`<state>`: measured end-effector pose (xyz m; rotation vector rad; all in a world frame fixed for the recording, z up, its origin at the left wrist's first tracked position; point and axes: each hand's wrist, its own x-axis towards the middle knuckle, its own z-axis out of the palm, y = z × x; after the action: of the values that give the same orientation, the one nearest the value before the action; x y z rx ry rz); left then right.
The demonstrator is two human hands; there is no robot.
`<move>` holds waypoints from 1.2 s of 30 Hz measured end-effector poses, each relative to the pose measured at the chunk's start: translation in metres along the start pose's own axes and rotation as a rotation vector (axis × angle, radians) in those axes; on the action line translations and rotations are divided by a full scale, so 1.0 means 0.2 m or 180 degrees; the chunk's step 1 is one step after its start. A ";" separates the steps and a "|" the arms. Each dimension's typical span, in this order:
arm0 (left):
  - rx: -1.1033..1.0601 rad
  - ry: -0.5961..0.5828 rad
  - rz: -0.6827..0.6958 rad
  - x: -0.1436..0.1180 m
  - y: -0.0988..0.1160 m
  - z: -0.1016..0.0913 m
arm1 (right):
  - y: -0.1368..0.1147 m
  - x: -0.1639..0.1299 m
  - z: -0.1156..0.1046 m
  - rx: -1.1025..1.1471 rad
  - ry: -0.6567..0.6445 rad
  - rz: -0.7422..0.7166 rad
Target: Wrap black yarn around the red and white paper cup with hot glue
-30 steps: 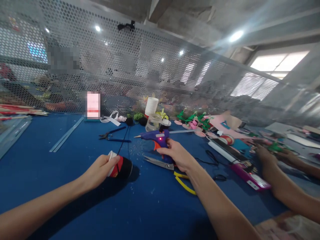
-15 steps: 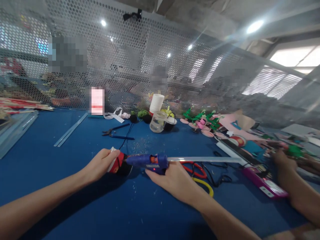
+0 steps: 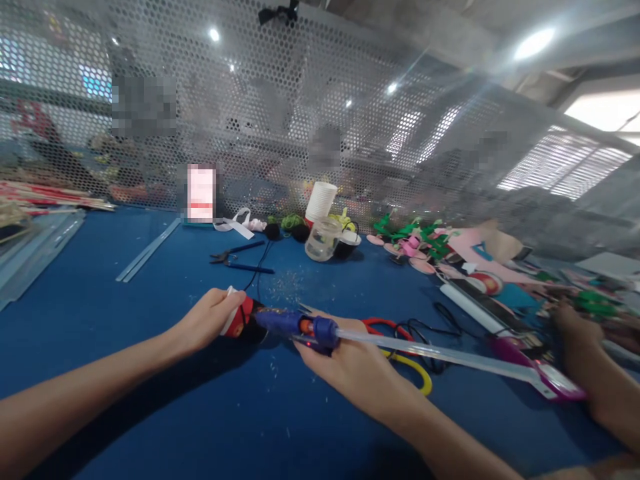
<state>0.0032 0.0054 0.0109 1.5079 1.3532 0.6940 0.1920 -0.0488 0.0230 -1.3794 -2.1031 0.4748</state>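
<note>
My left hand (image 3: 209,321) grips a small black, red and white craft piece (image 3: 247,322) on the blue table (image 3: 100,313). My right hand (image 3: 345,367) holds a blue glue gun (image 3: 295,325) lying sideways, its nozzle touching the craft piece. A long clear glue stick (image 3: 430,352) juts from the gun's back to the right. Red-handled scissors (image 3: 383,328) and a yellow-handled tool (image 3: 417,375) lie just behind my right hand.
Blue-handled pliers (image 3: 240,257), a clear jar (image 3: 323,239) and a white cup stack (image 3: 321,200) stand farther back by the perforated metal screen (image 3: 300,133). Another person's hand (image 3: 575,327) works at right among pink and green craft parts (image 3: 415,243). Strips lie at left (image 3: 145,252).
My right hand lifted the glue gun from its upright stand, turned it sideways and brought its nozzle to the craft piece; the glue stick has since tilted down to the right.
</note>
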 end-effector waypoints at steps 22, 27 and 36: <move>-0.0027 -0.0099 0.0150 0.00 -0.02 0.01 | -0.02 -0.01 -0.01 -0.0175 -0.0180 0.0054; -0.0033 -0.0140 0.0163 0.00 -0.02 0.01 | -0.02 -0.02 -0.01 -0.0277 -0.0096 0.0049; 0.0003 -0.0097 0.0153 0.00 -0.02 0.01 | -0.03 -0.01 -0.02 -0.0241 -0.0183 0.0117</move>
<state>0.0038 0.0046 0.0074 1.5502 1.2983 0.6978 0.1910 -0.0540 0.0284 -1.4655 -2.1651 0.4592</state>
